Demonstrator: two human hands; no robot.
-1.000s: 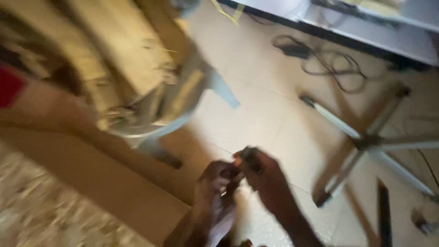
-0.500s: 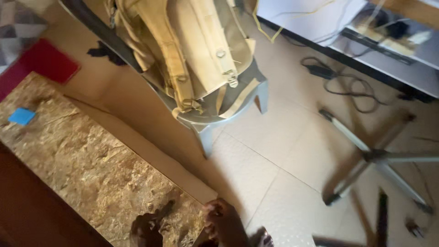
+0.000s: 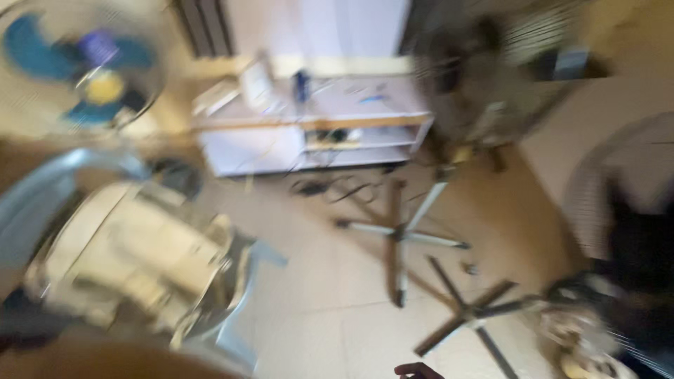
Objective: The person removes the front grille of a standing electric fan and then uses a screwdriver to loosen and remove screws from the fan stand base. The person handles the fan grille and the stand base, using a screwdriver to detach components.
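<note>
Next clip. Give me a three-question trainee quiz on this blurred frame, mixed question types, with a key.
1. True or false: a fan with blue blades shows at the upper left.
2. What lies on the grey plastic chair? A) a tan backpack B) a red cushion C) a laptop
3. How much of the person's hand is in view?

Key
1. True.
2. A, the tan backpack.
3. Only a dark sliver at the bottom edge; the blur hides whether it holds anything or which hand it is. Nearest to it on the tiled floor are two cross-shaped stand bases.
</note>
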